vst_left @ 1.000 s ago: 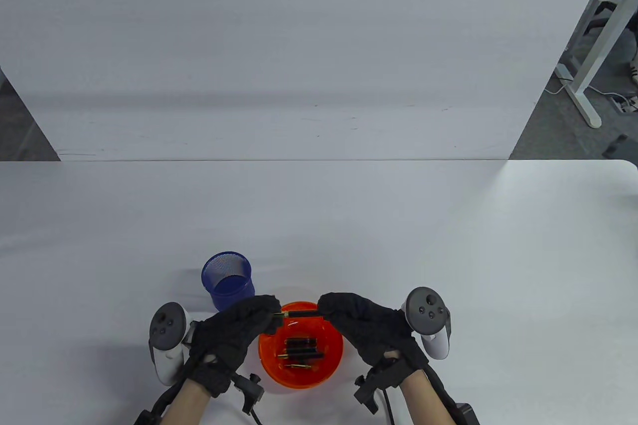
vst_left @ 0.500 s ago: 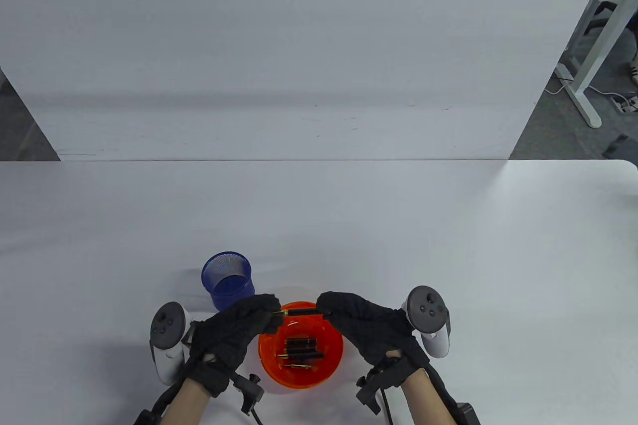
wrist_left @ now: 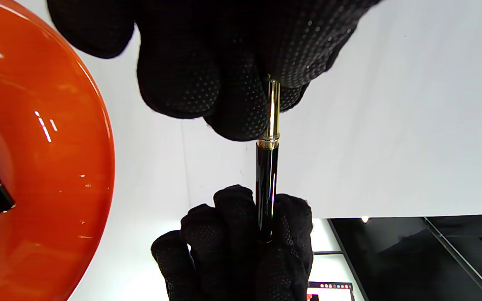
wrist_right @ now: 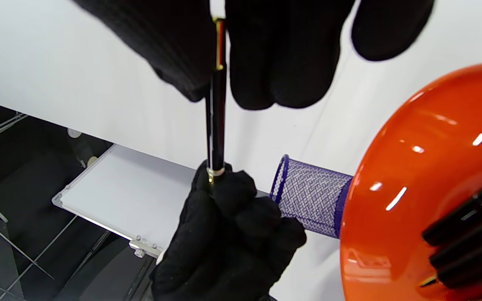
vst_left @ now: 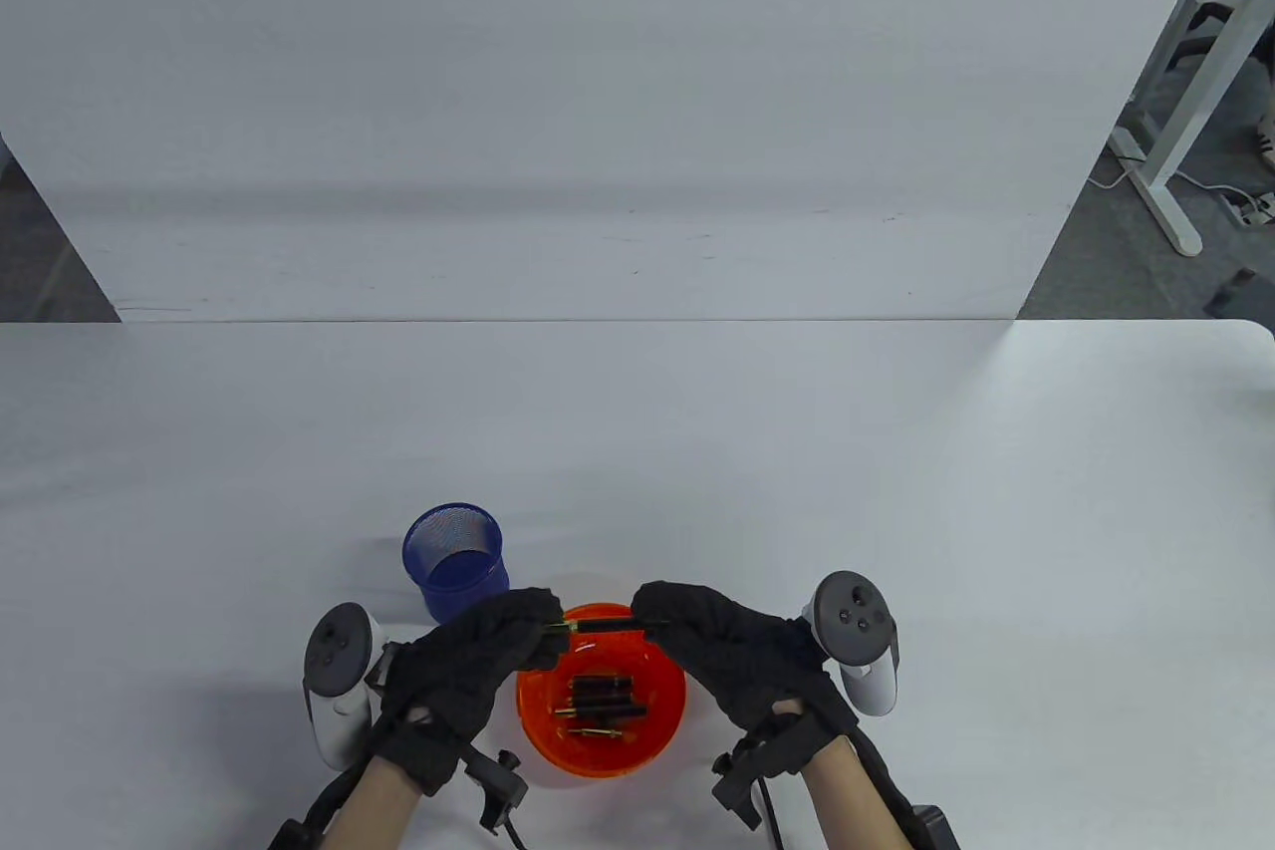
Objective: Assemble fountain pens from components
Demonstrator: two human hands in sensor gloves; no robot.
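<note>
A slim black pen barrel (vst_left: pixel 608 626) with a gold front end (wrist_left: pixel 273 108) is held level between both hands, just above the far rim of an orange bowl (vst_left: pixel 533 725). My left hand (vst_left: pixel 543 633) pinches the gold end; its fingertips (wrist_left: pixel 241 96) curl round it. My right hand (vst_left: pixel 649 621) grips the other end of the black barrel (wrist_right: pixel 217 121); how far the barrel runs into the glove is hidden. Several black and gold pen parts (vst_left: pixel 601 699) lie in the bowl.
A blue mesh cup (vst_left: pixel 453 559) stands upright just behind my left hand, to the left of the bowl; it also shows in the right wrist view (wrist_right: pixel 312 196). A white panel (vst_left: pixel 598 142) rises behind the table's far edge.
Both hands keep their hold on the pen. The right hand's fingertips have edged slightly left toward the left hand.
</note>
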